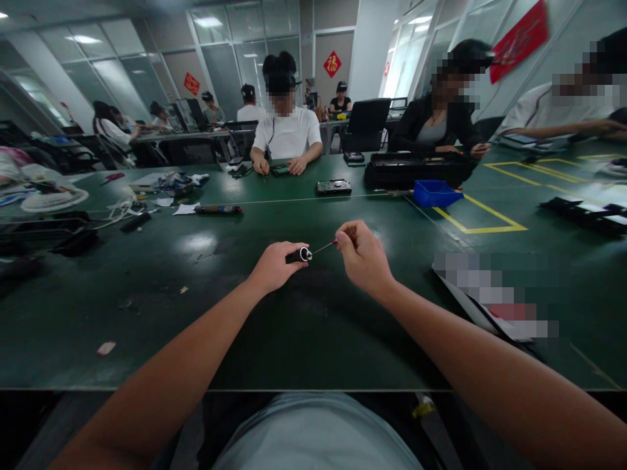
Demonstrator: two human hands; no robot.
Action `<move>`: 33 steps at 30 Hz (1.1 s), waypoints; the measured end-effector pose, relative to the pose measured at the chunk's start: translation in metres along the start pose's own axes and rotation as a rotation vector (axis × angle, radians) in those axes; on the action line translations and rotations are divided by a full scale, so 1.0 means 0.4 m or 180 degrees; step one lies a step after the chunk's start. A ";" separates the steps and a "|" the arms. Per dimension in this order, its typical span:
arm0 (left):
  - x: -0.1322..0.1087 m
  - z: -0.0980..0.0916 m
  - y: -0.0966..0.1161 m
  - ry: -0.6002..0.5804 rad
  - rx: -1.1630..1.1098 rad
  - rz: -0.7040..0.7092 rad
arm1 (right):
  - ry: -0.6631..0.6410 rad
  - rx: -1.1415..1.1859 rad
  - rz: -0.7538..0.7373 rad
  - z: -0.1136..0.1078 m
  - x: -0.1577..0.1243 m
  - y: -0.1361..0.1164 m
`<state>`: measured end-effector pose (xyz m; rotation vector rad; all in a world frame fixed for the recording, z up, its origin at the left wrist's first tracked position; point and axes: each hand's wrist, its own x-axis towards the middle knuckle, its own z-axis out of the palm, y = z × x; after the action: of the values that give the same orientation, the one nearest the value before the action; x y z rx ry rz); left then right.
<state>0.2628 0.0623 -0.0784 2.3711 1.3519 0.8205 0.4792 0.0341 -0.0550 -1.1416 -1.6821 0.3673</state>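
Observation:
In the head view, my left hand is closed around a black cylindrical tool, which looks like an electric screwdriver. A bright white ring surrounds its metal nose, which points right. My right hand pinches the dark red end of a thin metal rod. From those fingers the rod slants down to the left, its far end at the tool's nose; whether it sits inside cannot be made out. Both hands are held over the green table.
A hard drive lies ahead, with a blue bin and a long black casing to its right. Another tool rests at left. Papers lie by my right forearm. A co-worker in white sits opposite.

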 end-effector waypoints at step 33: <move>-0.016 -0.013 0.040 -0.1231 0.1046 0.0256 | -0.0119 -0.0069 0.0156 0.001 0.004 0.004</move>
<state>0.2681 0.0483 -0.0681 2.6624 1.3108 0.1420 0.4797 0.0363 -0.0554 -1.2003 -1.6966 0.4040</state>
